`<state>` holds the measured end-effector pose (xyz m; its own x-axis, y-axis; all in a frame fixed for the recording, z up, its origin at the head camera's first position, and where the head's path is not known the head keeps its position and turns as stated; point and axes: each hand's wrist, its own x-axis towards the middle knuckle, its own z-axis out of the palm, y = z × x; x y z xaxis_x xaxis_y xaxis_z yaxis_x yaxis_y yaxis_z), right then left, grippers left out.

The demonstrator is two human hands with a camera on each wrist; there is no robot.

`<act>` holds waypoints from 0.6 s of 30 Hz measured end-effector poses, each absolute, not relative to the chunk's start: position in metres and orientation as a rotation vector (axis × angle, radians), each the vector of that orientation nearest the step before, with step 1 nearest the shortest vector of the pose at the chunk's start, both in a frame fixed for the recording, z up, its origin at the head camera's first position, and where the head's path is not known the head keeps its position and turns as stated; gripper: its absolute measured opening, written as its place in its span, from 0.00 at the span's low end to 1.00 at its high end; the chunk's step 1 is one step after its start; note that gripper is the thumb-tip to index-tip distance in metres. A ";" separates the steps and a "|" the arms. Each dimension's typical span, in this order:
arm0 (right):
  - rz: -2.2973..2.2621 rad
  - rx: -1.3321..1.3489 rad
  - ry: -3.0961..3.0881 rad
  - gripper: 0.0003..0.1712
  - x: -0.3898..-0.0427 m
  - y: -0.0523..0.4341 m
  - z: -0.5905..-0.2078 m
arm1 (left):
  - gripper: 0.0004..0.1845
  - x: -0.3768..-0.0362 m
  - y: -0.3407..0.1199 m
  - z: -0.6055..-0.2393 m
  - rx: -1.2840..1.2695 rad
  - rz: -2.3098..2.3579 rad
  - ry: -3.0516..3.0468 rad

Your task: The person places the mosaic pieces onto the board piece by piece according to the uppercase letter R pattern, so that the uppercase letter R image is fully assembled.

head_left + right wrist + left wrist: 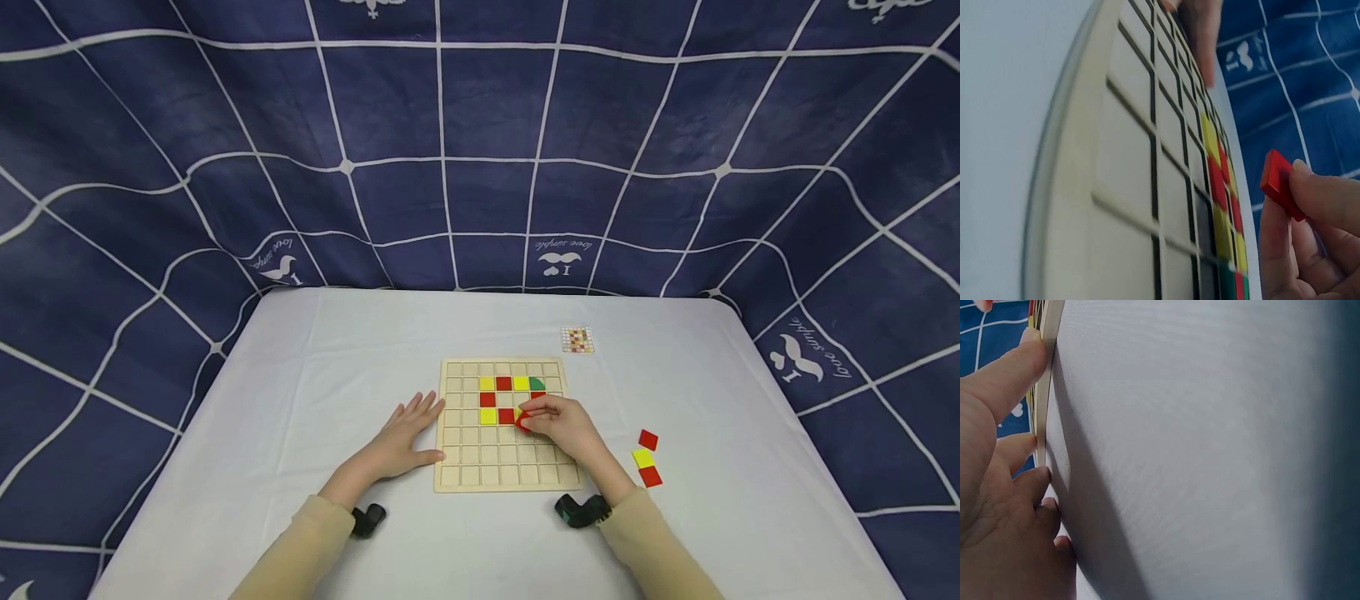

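Observation:
My right hand [564, 427] pinches a red square tile [1277, 181] between thumb and fingers, just over a wooden grid board [471, 478]. Spread flat on the table, my left hand [401, 443] touches the board's left edge with its thumb and fingertips. Tiles sit in the upper middle of the grid: a yellow tile [487, 383], a red tile [504, 383] and a green rounded tile [537, 383] are in the top row of them. Below come more red and yellow ones, some partly covered by my right hand.
Loose on the white table [352, 350], right of my right forearm, lie two red tiles and a yellow tile [643, 458]. A small card with a coloured grid pattern [577, 339] lies beyond the board's far right corner. A blue curtain [480, 200] surrounds the table's back and sides.

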<state>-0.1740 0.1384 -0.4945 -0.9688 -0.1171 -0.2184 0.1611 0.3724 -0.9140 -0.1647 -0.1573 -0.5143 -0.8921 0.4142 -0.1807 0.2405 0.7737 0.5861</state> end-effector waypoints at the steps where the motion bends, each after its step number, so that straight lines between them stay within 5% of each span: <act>1: -1.628 0.020 2.379 0.11 -0.173 0.134 -0.494 | 0.48 -0.165 -0.157 -0.515 0.503 0.821 2.670; 18: -1.326 -0.310 2.613 0.05 -0.166 0.094 -0.503 | 0.48 -0.165 -0.158 -0.514 0.499 0.804 2.656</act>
